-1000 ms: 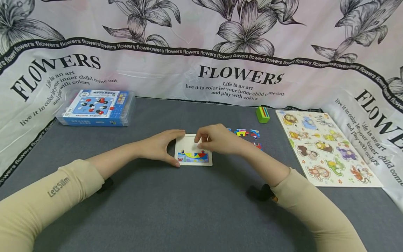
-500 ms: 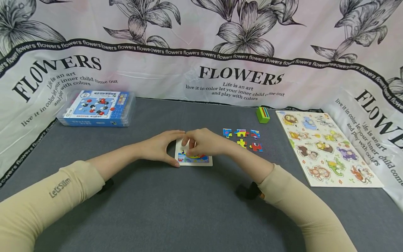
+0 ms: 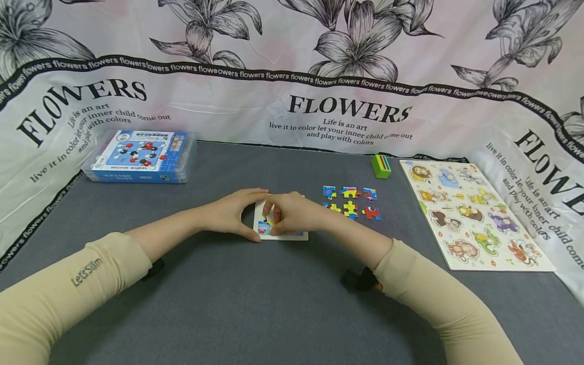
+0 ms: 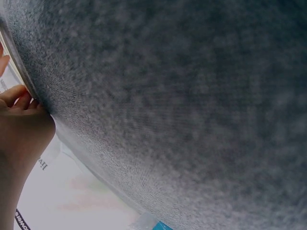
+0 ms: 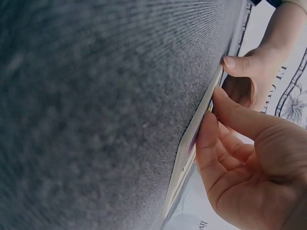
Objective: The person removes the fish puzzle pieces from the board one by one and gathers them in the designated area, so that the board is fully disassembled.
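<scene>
A small white-rimmed jigsaw tray (image 3: 257,218) lies at the table's middle, with blue and yellow pieces fitted along its near side. My left hand (image 3: 228,215) holds the tray at its left end, thumb at the near corner and fingers at the far corner. Over the tray, my right hand (image 3: 294,212) has thumb and index fingertips down at the fitted pieces, covering much of them. In the right wrist view, the thumb and index tips sit close together just inside the tray's edge (image 5: 178,160); I cannot tell whether they pinch a piece.
Several loose jigsaw pieces (image 3: 350,192) lie in two rows right of the tray. Behind them stands a small green block (image 3: 380,166) with coloured stripes. An animal puzzle board (image 3: 474,215) lies at right. At back left is a clear box (image 3: 137,157) with a blue molecule-picture label.
My right hand has moved left and a little nearer me over the tray, its fingertips now lower on the fitted pieces. More loose pieces show beyond its wrist. My left hand stays put.
</scene>
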Tool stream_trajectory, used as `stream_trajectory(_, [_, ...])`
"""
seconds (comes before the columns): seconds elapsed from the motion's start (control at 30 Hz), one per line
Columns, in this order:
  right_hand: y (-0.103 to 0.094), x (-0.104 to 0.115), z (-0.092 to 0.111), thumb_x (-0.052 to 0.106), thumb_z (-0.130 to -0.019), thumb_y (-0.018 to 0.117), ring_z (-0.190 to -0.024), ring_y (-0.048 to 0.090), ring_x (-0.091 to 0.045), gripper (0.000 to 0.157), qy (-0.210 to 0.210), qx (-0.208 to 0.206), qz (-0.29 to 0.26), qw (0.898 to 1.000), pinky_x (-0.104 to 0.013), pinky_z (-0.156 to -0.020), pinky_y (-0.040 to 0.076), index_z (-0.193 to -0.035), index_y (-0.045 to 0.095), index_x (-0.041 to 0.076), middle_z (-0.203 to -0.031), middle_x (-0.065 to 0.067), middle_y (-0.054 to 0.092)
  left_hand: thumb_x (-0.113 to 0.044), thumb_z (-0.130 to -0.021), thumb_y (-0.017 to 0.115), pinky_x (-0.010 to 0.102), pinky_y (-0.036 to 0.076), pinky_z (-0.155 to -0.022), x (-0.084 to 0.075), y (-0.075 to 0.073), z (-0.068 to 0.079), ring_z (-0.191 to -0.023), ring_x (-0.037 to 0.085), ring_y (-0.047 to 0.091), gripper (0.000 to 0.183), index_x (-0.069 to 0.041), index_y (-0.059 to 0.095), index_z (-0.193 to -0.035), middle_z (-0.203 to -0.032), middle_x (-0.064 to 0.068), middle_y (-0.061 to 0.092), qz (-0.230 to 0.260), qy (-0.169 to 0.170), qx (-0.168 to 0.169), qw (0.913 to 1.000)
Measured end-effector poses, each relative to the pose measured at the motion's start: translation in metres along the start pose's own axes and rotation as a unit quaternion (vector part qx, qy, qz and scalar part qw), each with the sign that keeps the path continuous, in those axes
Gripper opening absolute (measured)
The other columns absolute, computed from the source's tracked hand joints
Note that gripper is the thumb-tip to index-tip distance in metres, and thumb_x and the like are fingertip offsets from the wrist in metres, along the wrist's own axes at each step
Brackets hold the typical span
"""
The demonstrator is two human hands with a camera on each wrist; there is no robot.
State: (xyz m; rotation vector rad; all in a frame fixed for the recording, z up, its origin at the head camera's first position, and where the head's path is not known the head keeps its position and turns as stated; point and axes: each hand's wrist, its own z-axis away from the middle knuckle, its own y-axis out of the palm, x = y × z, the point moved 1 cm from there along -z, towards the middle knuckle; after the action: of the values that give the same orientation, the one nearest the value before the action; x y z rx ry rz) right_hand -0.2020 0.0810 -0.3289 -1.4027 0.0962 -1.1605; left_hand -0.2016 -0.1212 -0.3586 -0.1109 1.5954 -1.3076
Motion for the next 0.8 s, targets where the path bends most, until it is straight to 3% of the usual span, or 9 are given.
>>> stream_trajectory(0.23, [0.0,0.0005,-0.0001,0.015,-0.084,0.079,-0.06,0.06,-0.01,0.035,0.006,-0.002,-0.001,1.0,-0.022,-0.062,0.05,-0.113,0.06,0.009,-0.085,-0.002,0.067,-0.04,-0.075,0.085,0.059,0.025,-0.12,-0.0005,-0.0001,0.0007,-0.152,0.037,0.022,0.105,-0.006,0.027,-0.156,-0.164,0.013,0.024,-0.003,0.002,-0.002,1.0])
stream_trajectory(0.8, [0.0014,0.0003,0.0017,0.013,-0.084,0.078,-0.069,0.06,-0.009,0.037,-0.025,-0.013,0.008,1.0,-0.019,-0.064,0.048,-0.113,0.055,0.012,-0.082,-0.002,0.067,-0.039,-0.075,0.085,0.059,0.024,-0.121,-0.0009,-0.0003,0.0003,-0.153,0.036,0.021,0.107,-0.007,0.024,-0.157,-0.165,0.013,0.023,-0.001,-0.005,0.001,1.0])
